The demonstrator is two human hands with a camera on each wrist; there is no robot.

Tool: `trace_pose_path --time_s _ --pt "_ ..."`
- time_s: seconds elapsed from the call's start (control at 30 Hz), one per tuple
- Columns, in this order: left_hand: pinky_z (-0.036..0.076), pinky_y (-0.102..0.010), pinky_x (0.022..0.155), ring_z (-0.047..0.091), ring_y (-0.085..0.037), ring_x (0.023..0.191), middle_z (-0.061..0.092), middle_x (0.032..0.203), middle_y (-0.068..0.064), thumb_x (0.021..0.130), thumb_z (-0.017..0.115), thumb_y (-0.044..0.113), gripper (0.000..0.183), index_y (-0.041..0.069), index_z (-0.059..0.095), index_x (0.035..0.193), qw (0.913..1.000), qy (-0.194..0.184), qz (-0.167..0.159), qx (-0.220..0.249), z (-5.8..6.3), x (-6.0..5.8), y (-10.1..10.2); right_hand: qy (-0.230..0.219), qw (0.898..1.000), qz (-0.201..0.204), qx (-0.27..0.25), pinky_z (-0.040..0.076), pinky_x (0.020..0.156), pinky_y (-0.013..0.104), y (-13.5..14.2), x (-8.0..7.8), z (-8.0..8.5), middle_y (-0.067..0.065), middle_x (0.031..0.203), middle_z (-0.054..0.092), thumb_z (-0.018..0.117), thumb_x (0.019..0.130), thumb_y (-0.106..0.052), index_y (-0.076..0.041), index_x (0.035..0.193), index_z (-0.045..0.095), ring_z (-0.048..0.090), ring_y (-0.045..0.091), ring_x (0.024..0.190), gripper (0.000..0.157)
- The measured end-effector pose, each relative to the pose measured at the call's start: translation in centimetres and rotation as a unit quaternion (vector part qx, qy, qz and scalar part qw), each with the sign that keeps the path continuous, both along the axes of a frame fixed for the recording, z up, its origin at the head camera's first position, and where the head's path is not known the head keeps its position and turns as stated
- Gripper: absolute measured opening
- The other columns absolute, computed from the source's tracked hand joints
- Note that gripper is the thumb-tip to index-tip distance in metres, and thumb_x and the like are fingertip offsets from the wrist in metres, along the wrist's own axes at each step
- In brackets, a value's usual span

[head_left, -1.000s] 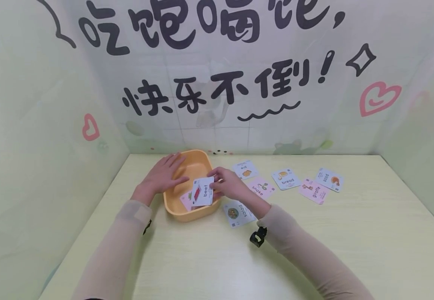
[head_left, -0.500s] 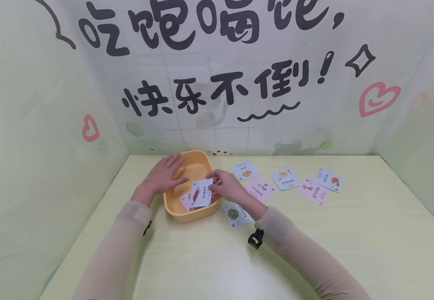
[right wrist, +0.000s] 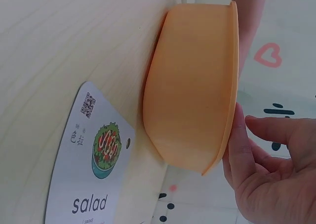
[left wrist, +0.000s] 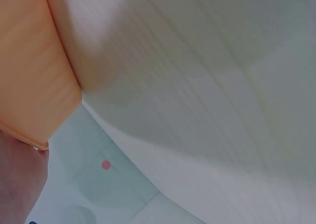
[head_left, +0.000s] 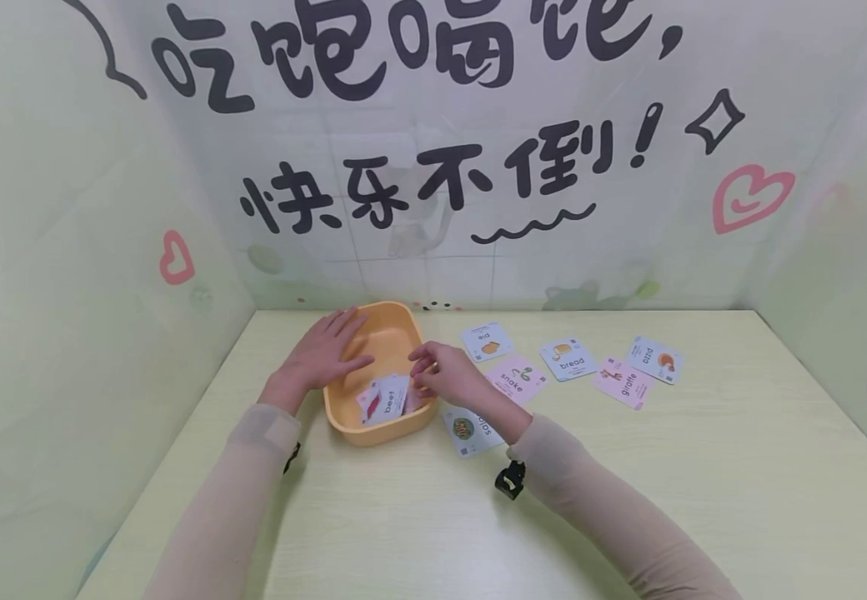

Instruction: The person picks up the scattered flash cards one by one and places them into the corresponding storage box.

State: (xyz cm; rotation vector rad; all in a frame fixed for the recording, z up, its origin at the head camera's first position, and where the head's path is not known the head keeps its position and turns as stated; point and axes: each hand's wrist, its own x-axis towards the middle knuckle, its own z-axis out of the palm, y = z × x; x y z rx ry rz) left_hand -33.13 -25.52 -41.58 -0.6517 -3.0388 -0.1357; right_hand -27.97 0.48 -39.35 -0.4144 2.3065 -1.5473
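Seen from the left wrist, the outer side of an orange tub (left wrist: 37,61) fills the upper left corner. The person's left hand (left wrist: 22,177), partly cut off, touches its rim. Beside the tub stretches a pale table (left wrist: 197,100) with broad shadows, meeting a greenish wall (left wrist: 94,189) marked with a pink dot (left wrist: 106,165).

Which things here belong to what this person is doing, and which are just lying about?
Seemingly in use:
orange tray
beef card, inside it
left hand, at the tray's rim
right hand, over the tray

Lying on the table, though perhaps wanted later:
salad card
snake card
pie card
bread card
giraffe card
pizza card
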Motion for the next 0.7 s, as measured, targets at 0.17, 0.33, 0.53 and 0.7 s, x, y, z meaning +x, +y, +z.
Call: trace_pose_path --time_s 0.17,0.33,0.53,0.7 --pt "0.014 -0.055 0.127 0.016 -0.041 0.153 0.015 0.167 -0.018 0.096 0.051 0.056 0.085 0.008 0.020 0.160 1.0000 -0.006 0.006 -0.001 0.0 0.0 0.0 0.000 1.000 0.000 -0.001 0.063 0.075 0.025 0.2 0.3 0.1 0.016 0.108 0.064 0.058 0.094 0.006 0.001 0.127 0.059 0.067 0.020 0.090 0.033" --pt "0.013 -0.055 0.127 0.015 -0.040 0.154 0.014 0.168 -0.017 0.096 0.050 0.058 0.086 0.009 0.019 0.160 0.9999 -0.012 0.011 -0.004 0.1 0.1 0.1 0.014 1.000 -0.002 -0.002 0.063 0.075 0.026 0.7 0.4 0.3 0.017 0.108 0.065 0.059 0.094 0.006 0.002 0.128 0.059 0.068 0.021 0.090 0.034" --pt "0.014 -0.055 0.127 0.015 -0.040 0.154 0.014 0.168 -0.017 0.096 0.050 0.057 0.086 0.008 0.019 0.160 0.9999 -0.009 0.006 -0.008 0.0 0.0 0.0 0.029 0.999 -0.013 0.006 0.063 0.075 0.028 1.8 0.0 0.3 0.017 0.110 0.066 0.061 0.094 0.003 0.003 0.129 0.058 0.069 0.021 0.090 0.035" --pt "0.014 -0.055 0.127 0.015 -0.041 0.154 0.015 0.167 -0.018 0.096 0.050 0.056 0.085 0.008 0.019 0.160 0.9999 -0.010 0.005 -0.007 0.2 0.1 0.1 0.039 0.999 -0.029 0.008 0.063 0.077 0.031 3.0 -0.5 0.4 0.018 0.111 0.066 0.061 0.094 0.001 0.002 0.128 0.058 0.070 0.024 0.092 0.034"
